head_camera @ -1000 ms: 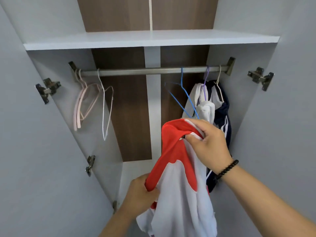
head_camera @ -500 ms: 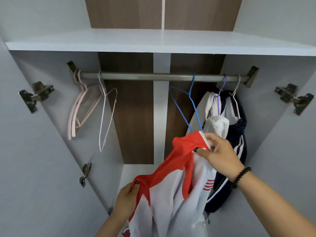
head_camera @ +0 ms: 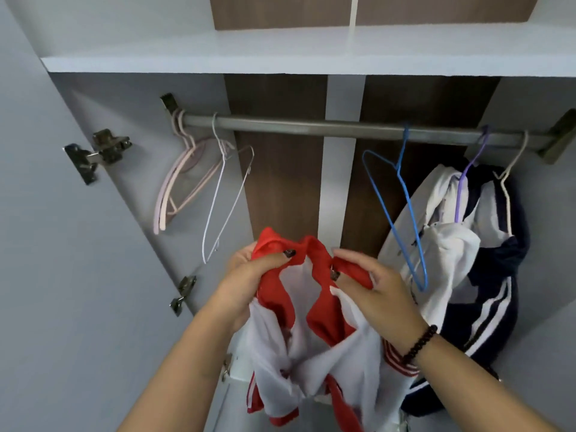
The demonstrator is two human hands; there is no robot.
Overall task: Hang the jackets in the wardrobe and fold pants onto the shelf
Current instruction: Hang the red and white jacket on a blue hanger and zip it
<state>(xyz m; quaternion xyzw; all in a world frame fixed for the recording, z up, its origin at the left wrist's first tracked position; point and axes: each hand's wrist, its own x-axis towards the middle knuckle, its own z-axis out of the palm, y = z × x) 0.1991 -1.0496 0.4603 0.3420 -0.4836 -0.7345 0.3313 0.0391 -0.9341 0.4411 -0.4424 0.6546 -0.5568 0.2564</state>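
Left hand (head_camera: 246,285) and right hand (head_camera: 371,285) both curl fingers tight on the collar of the red-and-white jacket (head_camera: 314,344), held up below the rail (head_camera: 311,126). Open wardrobe: white shelf (head_camera: 280,54) above; blue hanger (head_camera: 402,213) bare. Jacket hem cut off at frame bottom.

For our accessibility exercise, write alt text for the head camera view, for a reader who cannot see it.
Two hands, left hand and right hand, grip the collar of a red and white jacket in front of an open wardrobe. On the rail above hang empty hangers, including a blue hanger, and at the right two hung jackets.
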